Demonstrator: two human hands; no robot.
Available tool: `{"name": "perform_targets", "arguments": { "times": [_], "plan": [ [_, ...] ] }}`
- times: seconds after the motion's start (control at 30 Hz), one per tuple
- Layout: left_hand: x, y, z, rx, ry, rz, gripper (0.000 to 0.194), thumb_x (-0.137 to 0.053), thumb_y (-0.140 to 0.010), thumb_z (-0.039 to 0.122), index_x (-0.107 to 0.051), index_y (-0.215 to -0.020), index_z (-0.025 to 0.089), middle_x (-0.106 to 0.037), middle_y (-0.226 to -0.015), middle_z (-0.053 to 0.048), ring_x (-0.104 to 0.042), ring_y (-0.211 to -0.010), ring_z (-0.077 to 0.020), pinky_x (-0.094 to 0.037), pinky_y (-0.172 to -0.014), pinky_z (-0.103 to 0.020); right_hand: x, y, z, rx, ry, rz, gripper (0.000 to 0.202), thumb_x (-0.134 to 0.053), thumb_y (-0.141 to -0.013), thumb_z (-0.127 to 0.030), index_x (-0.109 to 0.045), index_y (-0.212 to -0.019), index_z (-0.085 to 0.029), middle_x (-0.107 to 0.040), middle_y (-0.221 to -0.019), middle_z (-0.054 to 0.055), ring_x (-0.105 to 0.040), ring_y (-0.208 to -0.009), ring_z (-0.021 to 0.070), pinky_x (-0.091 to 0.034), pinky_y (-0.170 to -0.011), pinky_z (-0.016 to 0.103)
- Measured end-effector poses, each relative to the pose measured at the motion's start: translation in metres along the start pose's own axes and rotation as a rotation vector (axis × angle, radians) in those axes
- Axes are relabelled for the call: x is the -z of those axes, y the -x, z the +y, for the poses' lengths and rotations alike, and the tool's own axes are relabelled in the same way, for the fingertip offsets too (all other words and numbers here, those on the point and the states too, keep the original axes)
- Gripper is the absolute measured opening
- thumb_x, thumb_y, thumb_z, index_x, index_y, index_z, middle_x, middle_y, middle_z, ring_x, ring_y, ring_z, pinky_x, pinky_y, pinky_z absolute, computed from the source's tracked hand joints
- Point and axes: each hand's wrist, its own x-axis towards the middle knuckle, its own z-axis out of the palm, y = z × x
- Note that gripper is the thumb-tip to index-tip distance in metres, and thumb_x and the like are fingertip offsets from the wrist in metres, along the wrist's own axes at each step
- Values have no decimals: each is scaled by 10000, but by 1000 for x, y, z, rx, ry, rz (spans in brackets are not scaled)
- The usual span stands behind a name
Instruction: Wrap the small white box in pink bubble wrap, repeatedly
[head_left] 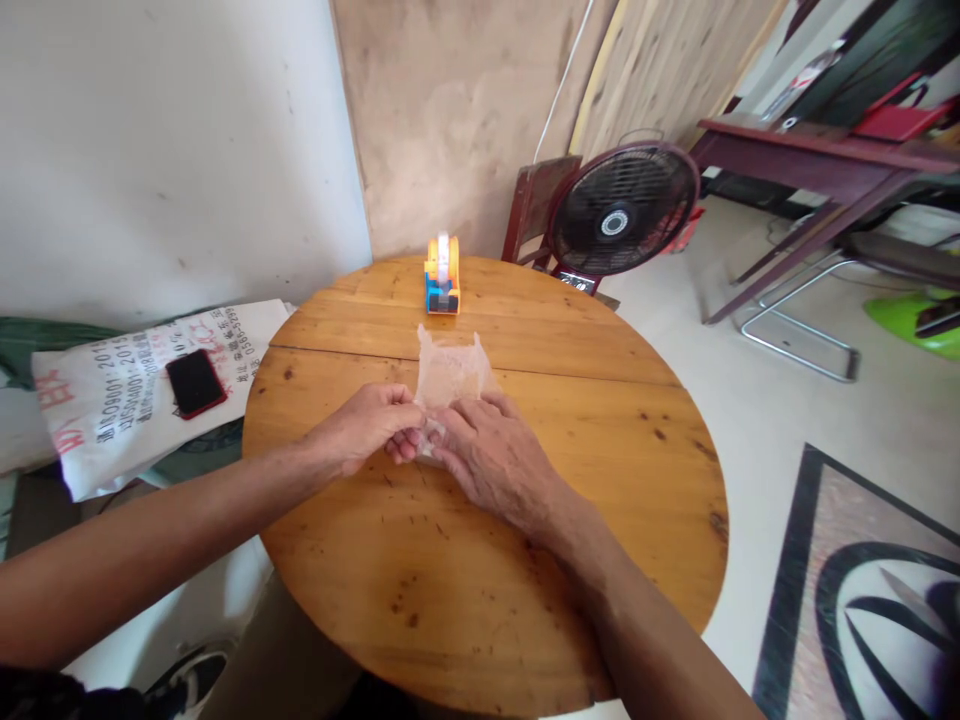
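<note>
Head view has a crinkled sheet of plastic wrap (452,366) between the two hands; it is thin, whitish and translucent, with the wood tone showing through it, and its far edge is ragged, with a corner sticking up at each side. The left hand (377,422) has its thumb and forefinger pinched together on the near left edge of the wrap, its other fingers curled below. The right hand (491,452) lies palm down over the near right part, fingers bent and touching the wrap; whether they clamp it or only press, I cannot tell, since the fingertips are hidden. The wrap rests near the middle of the round wooden worktop (622,470). Its visible long axis runs away from the person, the far end pointing roughly at the tape dispenser; the near end is covered by the hands.

Just beyond the wrap, apart from it, the orange and blue tape dispenser (442,290) stands upright with a roll in it. Left of the worktop, a dark phone (195,383) with a red edge lies on a white printed sack (112,410). Past the far right edge stands a round fan (626,210), close to a wooden chair (529,205); farther right is a dark red table (787,145).
</note>
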Motion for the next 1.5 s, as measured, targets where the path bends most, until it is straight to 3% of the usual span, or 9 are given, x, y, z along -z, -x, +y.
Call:
{"name": "perform_targets", "arguments": {
  "times": [0.23,0.5,0.67,0.8,1.0,1.13,1.3,1.4,1.5],
  "plan": [
    [4,0,5,-29,-169,-91,84,-593,-655,165,-620,-733,178,-680,-620,-5,-632,-505,-141,-512,-474,-249,3,3,0,-12,-110,67,211,-535,-833,-188,-534,-1045,-181,-684,-972,116,-613,-913,264,-380,-957,438],
    [1,-4,8,-106,-407,-146,82,-596,-663,180,-652,-721,187,-610,-528,29,-591,-466,-144,-472,-450,-245,3,8,7,-39,-215,135,292,-512,-846,-177,-536,-1136,-154,-706,-1051,129,-623,-935,272,-437,-876,401],
    [1,-5,9,-295,-709,-125,106,-607,-724,266,-679,-721,187,-601,-573,34,-517,-510,-119,-341,-476,-230,4,9,7,-97,-265,116,207,-537,-860,-201,-558,-1064,-170,-703,-978,102,-611,-852,241,-434,-804,360],
    [0,-2,7,-399,-920,-56,138,-634,-790,324,-707,-780,208,-625,-641,23,-531,-595,-139,-317,-535,-253,3,12,10,-126,-334,126,192,-562,-867,-226,-564,-1054,-179,-698,-965,86,-615,-848,224,-433,-812,349],
    [2,-1,-16,-845,-906,60,80,-647,-852,258,-674,-805,200,-655,-938,-27,-600,-890,-188,-453,-802,-315,7,13,14,-186,-517,83,217,-543,-876,-205,-561,-1092,-207,-686,-1048,64,-619,-941,209,-446,-844,336],
    [-2,-5,-31,-1083,-897,151,52,-595,-873,177,-616,-827,166,-642,-924,-54,-578,-865,-192,-466,-810,-337,6,10,18,-281,-611,69,190,-421,-956,-220,-566,-1078,-214,-675,-1010,45,-611,-903,178,-452,-811,306],
    [-8,-7,-42,-1191,-933,230,84,-552,-906,164,-585,-831,153,-634,-907,-76,-562,-840,-207,-462,-766,-354,-3,4,37,-433,-535,62,210,-418,-893,-144,-622,-911,-191,-672,-891,42,-600,-828,178,-446,-770,300],
    [-9,-7,-45,-1219,-919,261,93,-542,-914,157,-585,-831,153,-635,-911,-80,-557,-841,-210,-463,-761,-359,-2,-3,50,-439,-429,-52,263,-414,-887,-117,-669,-893,-181,-695,-965,65,-618,-894,189,-442,-812,304],
    [-9,-8,-46,-1246,-918,260,102,-533,-918,153,-592,-836,146,-642,-918,-91,-555,-842,-215,-471,-762,-366,1,-19,59,-395,-270,-190,319,-412,-902,-108,-702,-1007,-188,-688,-1061,88,-626,-948,206,-430,-804,294]
  ]
}}
